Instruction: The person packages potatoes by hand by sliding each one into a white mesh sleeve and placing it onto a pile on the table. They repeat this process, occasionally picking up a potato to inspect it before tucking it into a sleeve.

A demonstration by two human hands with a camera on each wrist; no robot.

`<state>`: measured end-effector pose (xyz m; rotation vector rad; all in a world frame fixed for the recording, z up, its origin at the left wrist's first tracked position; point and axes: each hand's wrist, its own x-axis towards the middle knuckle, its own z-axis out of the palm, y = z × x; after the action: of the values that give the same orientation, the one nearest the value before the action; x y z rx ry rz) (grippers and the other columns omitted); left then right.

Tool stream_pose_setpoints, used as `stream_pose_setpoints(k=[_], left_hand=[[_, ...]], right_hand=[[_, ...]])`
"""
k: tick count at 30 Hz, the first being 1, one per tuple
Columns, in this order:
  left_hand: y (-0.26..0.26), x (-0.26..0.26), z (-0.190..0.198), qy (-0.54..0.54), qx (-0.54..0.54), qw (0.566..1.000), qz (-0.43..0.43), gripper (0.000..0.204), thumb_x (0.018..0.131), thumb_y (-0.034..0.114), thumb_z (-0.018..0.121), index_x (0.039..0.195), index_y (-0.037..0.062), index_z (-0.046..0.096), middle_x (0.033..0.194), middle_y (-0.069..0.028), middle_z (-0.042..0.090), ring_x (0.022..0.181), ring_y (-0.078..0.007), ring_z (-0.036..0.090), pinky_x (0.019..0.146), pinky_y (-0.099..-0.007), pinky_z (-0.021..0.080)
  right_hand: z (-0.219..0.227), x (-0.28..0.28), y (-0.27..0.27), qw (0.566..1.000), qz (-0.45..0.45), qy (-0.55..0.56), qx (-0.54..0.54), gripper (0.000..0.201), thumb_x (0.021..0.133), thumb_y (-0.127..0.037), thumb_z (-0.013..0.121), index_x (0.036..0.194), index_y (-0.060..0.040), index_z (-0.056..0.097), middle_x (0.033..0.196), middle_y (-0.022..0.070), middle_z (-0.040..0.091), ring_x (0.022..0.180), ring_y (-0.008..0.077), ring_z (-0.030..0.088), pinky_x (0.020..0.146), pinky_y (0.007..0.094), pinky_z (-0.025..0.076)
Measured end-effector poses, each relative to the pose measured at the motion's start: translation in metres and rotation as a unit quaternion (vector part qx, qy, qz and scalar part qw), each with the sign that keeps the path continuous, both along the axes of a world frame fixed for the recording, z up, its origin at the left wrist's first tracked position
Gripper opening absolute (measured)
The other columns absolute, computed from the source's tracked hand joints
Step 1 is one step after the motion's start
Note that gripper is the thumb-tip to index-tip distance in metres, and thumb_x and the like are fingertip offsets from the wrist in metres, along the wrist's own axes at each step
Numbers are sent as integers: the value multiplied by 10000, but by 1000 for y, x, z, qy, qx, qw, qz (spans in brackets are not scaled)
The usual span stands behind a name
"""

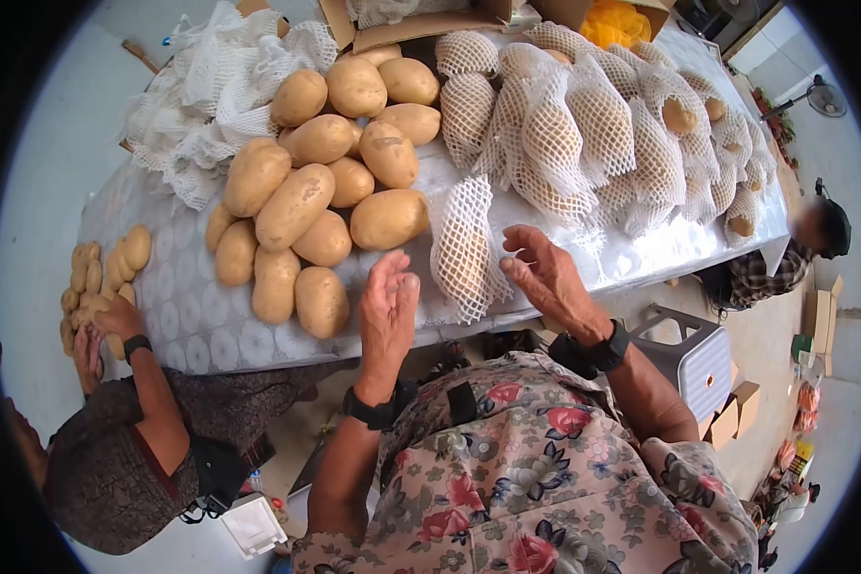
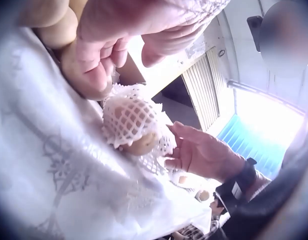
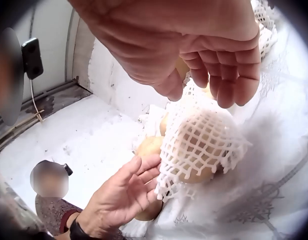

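In the head view, the netted potato (image 1: 463,251) lies on the table (image 1: 196,316) at the frame's centre, between the left hand (image 1: 388,314) and the right hand (image 1: 553,284); both hands are open, fingers relaxed, gripping nothing. Bare potatoes (image 1: 295,207) lie upper left.

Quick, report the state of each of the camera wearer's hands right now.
Left hand: open, fingers relaxed, holding nothing.
Right hand: open, fingers loosely bent, holding nothing, near the netted potato.
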<state>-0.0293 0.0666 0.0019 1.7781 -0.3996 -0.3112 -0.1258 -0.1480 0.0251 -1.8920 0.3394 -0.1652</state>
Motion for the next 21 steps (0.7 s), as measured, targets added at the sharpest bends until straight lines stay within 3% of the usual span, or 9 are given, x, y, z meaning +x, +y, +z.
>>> stream_pose_setpoints(k=[2, 3, 4, 5, 11, 14, 15, 18, 21], left_hand=[[-13, 8, -2, 67, -50, 996, -39, 491, 901, 253, 598, 1272, -25, 438, 1107, -171, 595, 958, -181, 592, 813, -303, 483], [-21, 9, -9, 115, -66, 988, -74, 528, 897, 269, 608, 1280, -41, 420, 1123, -183, 588, 987, -188, 588, 837, -304, 478], [-27, 9, -16, 162, -83, 977, -109, 566, 892, 285, 618, 1289, -57, 402, 1139, -196, 581, 1016, -195, 584, 860, -305, 474], [-30, 7, -22, 91, -27, 992, -79, 627, 852, 316, 672, 1265, -77, 411, 1155, -175, 568, 1026, -182, 574, 870, -299, 473], [-30, 4, -7, 304, -265, 910, -98, 707, 768, 288, 764, 1297, -5, 398, 1167, -104, 561, 1042, -166, 565, 912, -326, 463], [-28, -2, 1, 318, -334, 885, -67, 726, 745, 250, 779, 1313, 21, 388, 1185, -81, 552, 1075, -163, 546, 952, -336, 440], [-27, -5, 7, 304, -332, 891, -54, 728, 731, 216, 779, 1315, 26, 389, 1203, -66, 543, 1099, -159, 531, 971, -329, 424], [-22, -6, 16, 265, -325, 906, -55, 747, 704, 204, 787, 1312, 25, 393, 1218, -67, 534, 1101, -159, 529, 971, -327, 426], [-15, -7, 24, 285, -324, 900, -66, 754, 664, 221, 793, 1283, 10, 417, 1168, -76, 559, 1055, -166, 558, 935, -325, 456]], right_hand=[[-2, 7, 8, 999, 42, 21, 16, 470, 892, -254, 602, 1223, 48, 460, 1008, 188, 600, 846, 226, 608, 718, 335, 506], [-14, 9, 17, 991, 45, -5, 127, 519, 896, -270, 601, 1273, 31, 411, 1024, 198, 596, 891, 233, 610, 750, 343, 504], [-15, 10, 22, 994, 42, -6, 102, 531, 896, -274, 603, 1283, 27, 400, 1034, 203, 593, 904, 238, 610, 761, 349, 503], [-15, 11, 26, 996, 39, -6, 76, 543, 896, -277, 605, 1293, 24, 388, 1043, 208, 590, 917, 244, 610, 773, 355, 502], [4, 10, 27, 988, 105, -113, -33, 428, 900, -273, 605, 1213, -7, 484, 1054, 151, 583, 923, 212, 574, 769, 338, 489], [10, 15, 29, 993, 42, -90, 70, 436, 900, -288, 606, 1211, -7, 486, 1103, 146, 570, 963, 202, 560, 801, 332, 476], [6, 20, 29, 991, -17, -91, 97, 445, 900, -308, 608, 1196, 5, 495, 1092, 124, 574, 986, 186, 544, 827, 326, 462], [9, 27, 27, 977, -48, -84, 188, 472, 900, -328, 611, 1185, 28, 492, 1065, 105, 580, 995, 180, 537, 838, 329, 453], [-1, 26, 29, 968, 30, -49, 243, 322, 931, -282, 579, 1066, 9, 545, 921, 43, 602, 859, 111, 543, 755, 265, 453]])
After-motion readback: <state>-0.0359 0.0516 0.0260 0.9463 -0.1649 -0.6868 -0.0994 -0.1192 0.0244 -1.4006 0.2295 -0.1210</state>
